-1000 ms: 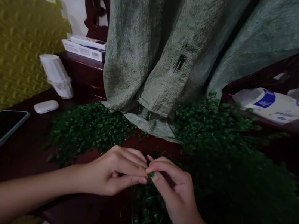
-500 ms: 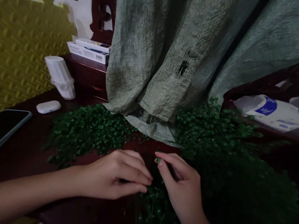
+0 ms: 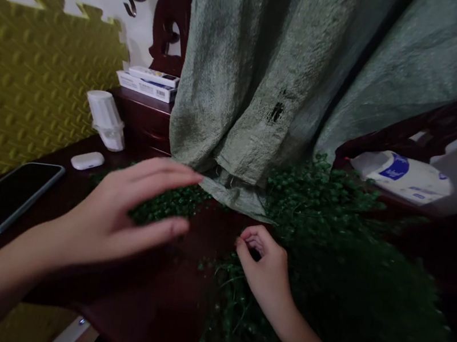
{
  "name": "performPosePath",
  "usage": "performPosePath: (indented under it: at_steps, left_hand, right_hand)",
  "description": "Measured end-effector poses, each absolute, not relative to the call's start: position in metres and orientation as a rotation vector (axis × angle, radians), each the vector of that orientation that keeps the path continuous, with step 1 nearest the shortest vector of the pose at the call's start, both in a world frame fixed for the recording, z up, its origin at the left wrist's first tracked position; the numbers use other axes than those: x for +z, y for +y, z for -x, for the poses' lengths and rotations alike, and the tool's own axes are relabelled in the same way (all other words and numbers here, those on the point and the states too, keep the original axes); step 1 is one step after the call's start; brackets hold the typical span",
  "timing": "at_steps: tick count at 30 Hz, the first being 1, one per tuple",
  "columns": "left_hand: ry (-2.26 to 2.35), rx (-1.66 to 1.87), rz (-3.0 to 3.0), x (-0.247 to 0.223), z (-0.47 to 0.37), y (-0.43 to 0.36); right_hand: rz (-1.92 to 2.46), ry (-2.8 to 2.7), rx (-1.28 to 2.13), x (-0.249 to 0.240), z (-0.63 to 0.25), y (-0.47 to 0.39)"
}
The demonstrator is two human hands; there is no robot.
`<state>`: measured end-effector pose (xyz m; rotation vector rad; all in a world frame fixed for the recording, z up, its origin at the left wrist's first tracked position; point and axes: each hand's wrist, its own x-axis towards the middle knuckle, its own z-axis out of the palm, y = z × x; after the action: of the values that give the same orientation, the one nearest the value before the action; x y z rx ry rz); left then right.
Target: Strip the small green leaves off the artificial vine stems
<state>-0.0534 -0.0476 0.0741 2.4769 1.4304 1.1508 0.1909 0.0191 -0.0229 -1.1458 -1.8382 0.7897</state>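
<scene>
My left hand (image 3: 118,208) is open, with thumb and fingers spread, above the left pile of small green round pieces (image 3: 178,200), part of which it hides. My right hand (image 3: 270,273) is closed in a pinch, thumb tip against fingertip, at the edge of a large heap of thin green stems with small round heads (image 3: 359,278). Whatever sits between those fingertips is too small or too dark to make out. Below the right hand, loose green stems (image 3: 234,299) spread over the dark red wooden surface (image 3: 165,294).
A grey-green woven sack (image 3: 255,135) with a hole hangs behind the piles. At left lie a phone (image 3: 2,199), a white earbud case (image 3: 87,160) and a stack of white plastic cups (image 3: 106,120). A tissue pack (image 3: 413,177) rests at the right.
My left hand has moved left and up from beside the right hand, and its fingers have spread. The right hand stays pinched; the green piece seen at its fingertips no longer shows. The view has shifted slightly.
</scene>
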Motion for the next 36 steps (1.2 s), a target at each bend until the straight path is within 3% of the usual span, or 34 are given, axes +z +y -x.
performPosePath:
  at_steps: [4,11,30,36]
  left_hand:
    - [1.437,0.674,-2.635,0.031,0.044,-0.1]
    - [1.704,0.551,-2.59,-0.038,0.043,-0.108]
    - [1.839,0.495,-2.879,-0.029,0.086,0.008]
    - [1.591,0.608,-2.944,-0.002,0.061,0.011]
  right_hand:
    - [1.13,-1.831,0.757,-0.023,-0.19,0.02]
    - [1.112,-1.846,0.756,-0.023,-0.19,0.019]
    - [1.221,-1.927,0.927,-0.016,-0.199,0.025]
    - [1.192,-1.834,0.891,-0.02,-0.196,0.026]
